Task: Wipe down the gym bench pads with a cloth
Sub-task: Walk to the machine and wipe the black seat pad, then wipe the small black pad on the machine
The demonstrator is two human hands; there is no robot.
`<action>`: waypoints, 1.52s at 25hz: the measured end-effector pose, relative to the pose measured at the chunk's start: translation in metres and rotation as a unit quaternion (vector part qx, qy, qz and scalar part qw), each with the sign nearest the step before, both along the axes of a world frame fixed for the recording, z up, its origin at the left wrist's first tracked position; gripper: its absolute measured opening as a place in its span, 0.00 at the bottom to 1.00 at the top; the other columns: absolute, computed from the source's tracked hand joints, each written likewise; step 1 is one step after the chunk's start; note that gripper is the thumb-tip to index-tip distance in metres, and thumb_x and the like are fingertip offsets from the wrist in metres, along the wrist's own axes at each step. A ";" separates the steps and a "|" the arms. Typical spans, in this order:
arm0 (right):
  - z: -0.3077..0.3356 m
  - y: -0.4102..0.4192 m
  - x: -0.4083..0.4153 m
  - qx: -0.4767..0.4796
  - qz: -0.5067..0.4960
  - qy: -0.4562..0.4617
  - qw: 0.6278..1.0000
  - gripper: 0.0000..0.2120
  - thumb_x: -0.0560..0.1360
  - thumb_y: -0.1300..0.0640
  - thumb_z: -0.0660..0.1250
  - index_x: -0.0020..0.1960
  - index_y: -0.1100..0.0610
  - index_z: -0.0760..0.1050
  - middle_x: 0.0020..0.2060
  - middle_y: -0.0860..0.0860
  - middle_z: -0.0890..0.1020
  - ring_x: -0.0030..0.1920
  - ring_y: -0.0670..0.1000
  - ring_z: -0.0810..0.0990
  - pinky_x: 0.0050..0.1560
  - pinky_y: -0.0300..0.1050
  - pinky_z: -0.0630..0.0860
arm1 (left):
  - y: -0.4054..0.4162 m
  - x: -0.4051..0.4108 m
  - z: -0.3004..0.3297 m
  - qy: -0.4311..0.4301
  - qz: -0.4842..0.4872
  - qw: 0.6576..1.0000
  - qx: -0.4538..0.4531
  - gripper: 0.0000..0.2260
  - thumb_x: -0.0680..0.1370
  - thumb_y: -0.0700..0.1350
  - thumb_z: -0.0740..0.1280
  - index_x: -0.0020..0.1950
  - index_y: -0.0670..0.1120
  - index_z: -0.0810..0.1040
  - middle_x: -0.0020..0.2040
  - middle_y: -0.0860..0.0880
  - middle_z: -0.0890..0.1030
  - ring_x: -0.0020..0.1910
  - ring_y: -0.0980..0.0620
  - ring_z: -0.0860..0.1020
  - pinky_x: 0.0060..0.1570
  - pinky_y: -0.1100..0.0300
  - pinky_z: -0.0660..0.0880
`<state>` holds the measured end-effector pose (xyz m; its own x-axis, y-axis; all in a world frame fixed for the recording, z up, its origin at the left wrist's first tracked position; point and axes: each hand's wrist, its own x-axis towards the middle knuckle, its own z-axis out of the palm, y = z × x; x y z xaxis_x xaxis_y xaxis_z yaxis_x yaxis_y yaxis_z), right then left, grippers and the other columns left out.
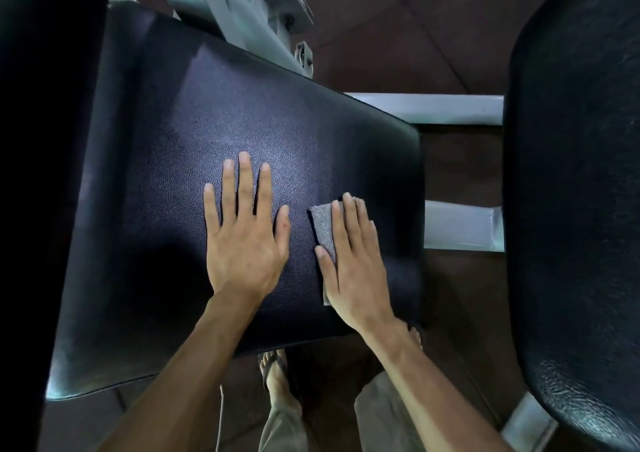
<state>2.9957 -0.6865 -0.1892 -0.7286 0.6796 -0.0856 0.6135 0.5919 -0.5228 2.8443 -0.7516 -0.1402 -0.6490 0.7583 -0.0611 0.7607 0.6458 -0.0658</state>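
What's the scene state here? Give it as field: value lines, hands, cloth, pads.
left hand: flat on the bench pad, fingers spread, nothing under it
right hand: flat, pressing the grey cloth onto the pad
grey cloth: folded, mostly under the right hand, near the pad's right edge
bench pad: black textured vinyl, glossy under the light
second pad: black, to the right, untouched by either hand
frame: light grey metal, between and behind the pads
floor: dark reddish-brown tiles

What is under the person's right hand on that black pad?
A grey cloth lies flat under the right hand, pressed onto the bench pad. Only its left edge and top corner show; the rest is covered.
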 end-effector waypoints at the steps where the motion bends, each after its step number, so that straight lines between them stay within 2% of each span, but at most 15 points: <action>1: -0.002 -0.001 0.000 -0.005 -0.012 0.011 1.000 0.29 0.84 0.48 0.51 0.80 0.59 0.50 0.81 0.54 0.51 0.81 0.53 0.45 0.80 0.54 0.52 | 0.000 0.000 0.000 0.001 -0.001 1.000 0.001 0.28 0.83 0.56 0.47 0.81 0.47 0.48 0.82 0.44 0.46 0.81 0.45 0.45 0.79 0.44 0.43; 5: 0.000 0.002 -0.003 -0.097 -0.060 0.116 0.987 0.25 0.83 0.60 0.58 0.79 0.59 0.57 0.80 0.53 0.58 0.81 0.50 0.50 0.80 0.48 0.54 | -0.002 0.004 0.000 0.008 -0.003 1.000 -0.005 0.27 0.84 0.56 0.48 0.81 0.47 0.49 0.82 0.44 0.46 0.81 0.45 0.45 0.79 0.44 0.44; 8: 0.032 0.002 0.005 -0.198 -0.112 0.145 0.963 0.24 0.84 0.57 0.57 0.79 0.57 0.58 0.78 0.51 0.62 0.79 0.48 0.57 0.78 0.39 0.56 | 0.000 0.001 0.011 -0.026 -0.001 0.999 -0.020 0.27 0.85 0.55 0.48 0.81 0.46 0.49 0.82 0.43 0.47 0.81 0.44 0.46 0.79 0.43 0.45; 13: 0.105 -0.048 0.061 -0.280 -0.141 0.061 0.948 0.25 0.84 0.52 0.55 0.79 0.53 0.56 0.77 0.49 0.65 0.75 0.46 0.65 0.75 0.38 0.60 | -0.032 0.054 0.070 -0.187 -0.019 0.982 -0.005 0.24 0.84 0.53 0.51 0.79 0.45 0.57 0.81 0.43 0.55 0.81 0.45 0.52 0.78 0.43 0.47; 17: 0.159 -0.117 0.119 -0.294 -0.220 -0.021 0.930 0.25 0.84 0.54 0.55 0.79 0.59 0.56 0.73 0.58 0.71 0.72 0.55 0.70 0.62 0.20 0.49 | -0.116 0.119 0.119 -0.283 -0.085 0.952 -0.079 0.24 0.84 0.52 0.51 0.79 0.45 0.60 0.80 0.43 0.59 0.81 0.46 0.54 0.79 0.45 0.51; 19: 0.187 -0.151 0.145 -0.313 -0.293 -0.024 0.903 0.24 0.85 0.55 0.54 0.79 0.60 0.56 0.69 0.61 0.74 0.69 0.58 0.72 0.61 0.28 0.55 | -0.147 0.144 0.140 -0.317 -0.134 0.930 -0.127 0.24 0.84 0.52 0.51 0.79 0.46 0.59 0.80 0.44 0.58 0.81 0.47 0.53 0.79 0.47 0.51; 21: 0.209 -0.186 0.173 -0.344 -0.346 -0.006 0.873 0.24 0.85 0.54 0.53 0.79 0.59 0.55 0.68 0.57 0.73 0.68 0.54 0.71 0.57 0.29 0.58 | -0.169 0.168 0.161 -0.335 -0.183 0.911 -0.156 0.24 0.84 0.52 0.51 0.79 0.47 0.59 0.80 0.45 0.58 0.81 0.48 0.53 0.79 0.48 0.52; 23: 0.223 -0.226 0.200 -0.374 -0.388 0.003 0.842 0.25 0.85 0.48 0.52 0.80 0.53 0.55 0.70 0.50 0.70 0.70 0.51 0.70 0.64 0.32 0.60 | -0.184 0.190 0.174 -0.343 -0.231 0.892 -0.183 0.23 0.84 0.53 0.51 0.78 0.47 0.61 0.80 0.45 0.61 0.80 0.48 0.55 0.78 0.49 0.55; 24: 0.226 -0.247 0.218 -0.381 -0.414 0.014 0.827 0.26 0.84 0.44 0.51 0.79 0.49 0.54 0.73 0.50 0.70 0.72 0.53 0.70 0.70 0.41 0.62 | -0.189 0.204 0.181 -0.342 -0.268 0.879 -0.198 0.23 0.84 0.53 0.52 0.78 0.47 0.62 0.79 0.45 0.62 0.80 0.48 0.57 0.78 0.49 0.57; 26: 0.231 -0.285 0.256 -0.388 -0.478 0.031 0.788 0.28 0.81 0.37 0.49 0.78 0.44 0.54 0.74 0.51 0.70 0.73 0.55 0.70 0.72 0.55 0.66 | -0.195 0.238 0.191 -0.346 -0.338 0.844 -0.231 0.22 0.84 0.53 0.53 0.77 0.46 0.64 0.77 0.43 0.66 0.77 0.46 0.62 0.75 0.50 0.62; 28: 0.244 -0.322 0.295 -0.373 -0.545 0.061 0.748 0.28 0.83 0.41 0.52 0.79 0.50 0.57 0.74 0.54 0.70 0.73 0.56 0.70 0.70 0.45 0.66 | -0.199 0.280 0.199 -0.350 -0.397 0.808 -0.259 0.22 0.84 0.52 0.53 0.75 0.45 0.66 0.73 0.43 0.70 0.73 0.44 0.68 0.72 0.50 0.66; 30: 0.254 -0.359 0.332 -0.349 -0.592 0.086 0.721 0.25 0.84 0.49 0.55 0.78 0.57 0.58 0.74 0.56 0.70 0.72 0.55 0.70 0.60 0.32 0.63 | -0.204 0.323 0.204 -0.345 -0.444 0.777 -0.281 0.21 0.84 0.52 0.53 0.74 0.45 0.67 0.71 0.43 0.73 0.70 0.44 0.71 0.70 0.50 0.68; 31: 0.255 -0.379 0.349 -0.348 -0.610 0.093 0.705 0.24 0.84 0.50 0.55 0.78 0.57 0.59 0.73 0.55 0.71 0.72 0.55 0.71 0.58 0.31 0.62 | -0.210 0.345 0.205 -0.339 -0.463 0.765 -0.291 0.21 0.84 0.52 0.53 0.73 0.45 0.67 0.70 0.43 0.73 0.69 0.44 0.72 0.69 0.51 0.69; 35: 0.255 -0.477 0.439 -0.329 -0.691 0.129 0.631 0.23 0.85 0.51 0.54 0.78 0.55 0.59 0.71 0.56 0.74 0.69 0.57 0.74 0.61 0.43 0.69 | -0.263 0.469 0.208 -0.325 -0.528 0.718 -0.316 0.20 0.84 0.52 0.54 0.72 0.45 0.69 0.68 0.43 0.75 0.67 0.45 0.73 0.69 0.51 0.69; 38: 0.257 -0.547 0.508 -0.307 -0.721 0.153 0.602 0.22 0.84 0.52 0.55 0.77 0.53 0.62 0.69 0.55 0.76 0.66 0.55 0.76 0.57 0.41 0.69 | -0.321 0.562 0.207 -0.331 -0.541 0.701 -0.325 0.18 0.83 0.51 0.56 0.68 0.44 0.73 0.64 0.43 0.78 0.64 0.45 0.76 0.66 0.52 0.72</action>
<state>3.5039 -1.2331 0.0679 0.5352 0.5331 -0.6553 0.0768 -0.8032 -0.5907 3.4065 -1.0722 0.0666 0.6190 0.4564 -0.6392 0.7851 -0.3365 0.5200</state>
